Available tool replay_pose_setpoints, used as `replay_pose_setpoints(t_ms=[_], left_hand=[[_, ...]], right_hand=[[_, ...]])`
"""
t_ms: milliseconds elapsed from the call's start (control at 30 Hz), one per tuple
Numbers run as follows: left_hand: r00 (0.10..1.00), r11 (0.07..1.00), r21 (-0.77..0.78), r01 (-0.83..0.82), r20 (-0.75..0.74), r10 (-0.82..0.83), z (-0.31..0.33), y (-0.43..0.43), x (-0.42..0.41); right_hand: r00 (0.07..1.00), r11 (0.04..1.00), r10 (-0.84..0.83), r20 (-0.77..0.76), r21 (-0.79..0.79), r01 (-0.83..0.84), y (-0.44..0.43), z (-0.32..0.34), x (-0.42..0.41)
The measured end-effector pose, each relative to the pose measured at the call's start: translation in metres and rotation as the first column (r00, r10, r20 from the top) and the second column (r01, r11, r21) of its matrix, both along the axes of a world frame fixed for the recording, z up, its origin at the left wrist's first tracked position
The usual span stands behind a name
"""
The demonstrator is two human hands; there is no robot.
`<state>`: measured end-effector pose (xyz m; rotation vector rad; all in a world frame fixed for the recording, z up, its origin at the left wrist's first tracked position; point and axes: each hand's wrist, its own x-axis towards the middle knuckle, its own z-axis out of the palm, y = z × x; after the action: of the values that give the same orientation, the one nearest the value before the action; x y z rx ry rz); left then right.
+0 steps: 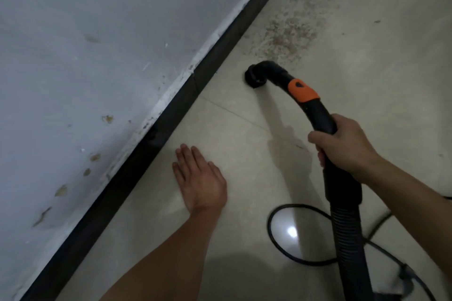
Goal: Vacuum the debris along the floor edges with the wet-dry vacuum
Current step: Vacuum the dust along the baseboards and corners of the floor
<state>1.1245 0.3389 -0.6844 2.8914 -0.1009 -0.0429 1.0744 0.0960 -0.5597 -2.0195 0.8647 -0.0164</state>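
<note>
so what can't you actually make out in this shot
Head view only:
- Vacuum body: out of frame; the hose runs off the bottom edge.
- Nozzle opening: faces the floor, so hidden.
- Right hand fingertips: wrapped behind the hose handle.
- Cord: blurred at lower right, its end cut off.
- Debris: specks too small to identify.

A stained pale wall [85,56] meets glossy beige floor tiles [220,129] along a dark baseboard [137,161].

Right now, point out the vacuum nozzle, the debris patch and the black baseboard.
vacuum nozzle [254,77]: head view, its open tip on the floor.
debris patch [286,36]: head view, its dense middle.
black baseboard [171,115]: head view, its front face.
</note>
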Motion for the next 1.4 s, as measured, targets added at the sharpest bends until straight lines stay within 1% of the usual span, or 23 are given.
replay_pose_setpoints(t_ms=[67,200,267,400,500,633,733,800,833,867,900,933,967,1000,1033,1067,1100,1133,1167,1233,1300,1333,1400], left_hand=[[1.0,1.0,0.002,-0.002,-0.014,0.002,0.0,0.0,0.0],[1.0,1.0,0.026,-0.006,-0.025,0.006,0.0,0.0,0.001],[1.0,1.0,0.017,-0.001,-0.026,0.002,0.001,0.0,0.001],[1.0,1.0,0.002,-0.002,-0.028,0.002,0.001,0.0,0.001],[1.0,1.0,0.002,0.001,-0.028,-0.001,0.002,0.0,0.0],[1.0,1.0,-0.027,0.011,-0.003,-0.011,0.001,0.002,0.001],[1.0,0.998,-0.059,0.021,-0.017,-0.022,0.002,0.001,0.001],[0.999,0.997,-0.064,0.032,-0.015,-0.033,0.003,0.004,0.001],[0.997,0.997,-0.039,0.074,-0.036,-0.075,0.005,0.011,0.001],[0.989,0.991,-0.015,0.132,-0.071,-0.133,0.01,0.02,0.001],[0.974,0.982,0.006,0.186,-0.135,-0.184,0.017,0.031,0.002],[0.947,0.972,0.026,0.233,-0.234,-0.221,0.027,0.041,0.001],[0.904,0.979,-0.023,0.201,-0.38,-0.194,0.043,0.047,-0.003],[0.837,0.99,-0.062,0.126,-0.528,-0.139,0.062,0.05,-0.008],[0.727,0.994,-0.106,-0.016,-0.684,-0.061,0.09,0.048,-0.016],[0.604,0.955,-0.173,-0.239,-0.797,0.007,0.121,0.043,-0.028],[0.447,0.863,-0.24,-0.444,-0.894,-0.018,0.15,0.036,-0.043],[0.346,0.744,-0.271,-0.611,-0.936,-0.056,0.176,0.03,-0.058],[0.285,0.641,-0.285,-0.712,-0.953,-0.107,0.201,0.022,-0.073],[0.203,0.466,-0.293,-0.835,-0.951,-0.235,0.25,0.002,-0.101],[0.149,0.312,-0.249,-0.917,-0.938,-0.313,0.294,-0.023,-0.119],[0.135,0.25,-0.223,-0.942,-0.936,-0.324,0.315,-0.035,-0.125],[0.08,0.189,-0.148,-0.971,-0.942,-0.326,0.363,-0.057,-0.134]], right_hand=[[1.0,0.997,-0.023,0.018,0.07,0.022,-0.005,-0.005,0.024],[1.0,0.971,0.014,0.011,0.237,-0.016,-0.005,-0.008,0.062],[0.999,0.965,0.039,0.009,0.261,-0.04,-0.001,-0.008,0.07],[0.994,0.966,0.103,0.017,0.236,-0.105,0.011,-0.006,0.056],[0.978,0.959,0.207,-0.005,0.2,-0.202,0.022,-0.001,0.032],[0.931,0.919,0.36,-0.065,0.198,-0.341,0.032,0.004,-0.006],[0.928,0.931,0.353,-0.117,0.144,-0.335,0.028,0.006,-0.038],[0.938,0.949,0.314,-0.146,0.057,-0.309,0.021,0.012,-0.061],[0.94,0.954,0.296,-0.17,0.012,-0.299,0.017,0.017,-0.074],[0.938,0.956,0.281,-0.204,-0.029,-0.293,0.013,0.024,-0.087],[0.93,0.953,0.272,-0.249,-0.064,-0.296,0.01,0.032,-0.101],[0.916,0.947,0.265,-0.301,-0.096,-0.305,0.008,0.04,-0.115],[0.902,0.941,0.255,-0.349,-0.125,-0.314,0.008,0.05,-0.13],[0.887,0.934,0.243,-0.393,-0.153,-0.323,0.01,0.06,-0.143],[0.87,0.925,0.234,-0.434,-0.175,-0.336,0.015,0.072,-0.155],[0.853,0.919,0.23,-0.469,-0.183,-0.349,0.022,0.085,-0.165],[0.841,0.918,0.228,-0.491,-0.179,-0.353,0.03,0.1,-0.175],[0.836,0.92,0.226,-0.499,-0.172,-0.352,0.038,0.117,-0.183],[0.839,0.921,0.227,-0.495,-0.172,-0.35,0.047,0.135,-0.192],[0.862,0.92,0.226,-0.454,-0.191,-0.342,0.066,0.173,-0.209],[0.877,0.918,0.239,-0.417,-0.198,-0.344,0.083,0.213,-0.226],[0.872,0.91,0.259,-0.415,-0.198,-0.364,0.09,0.233,-0.234],[0.86,0.897,0.286,-0.422,-0.198,-0.396,0.099,0.272,-0.25]])
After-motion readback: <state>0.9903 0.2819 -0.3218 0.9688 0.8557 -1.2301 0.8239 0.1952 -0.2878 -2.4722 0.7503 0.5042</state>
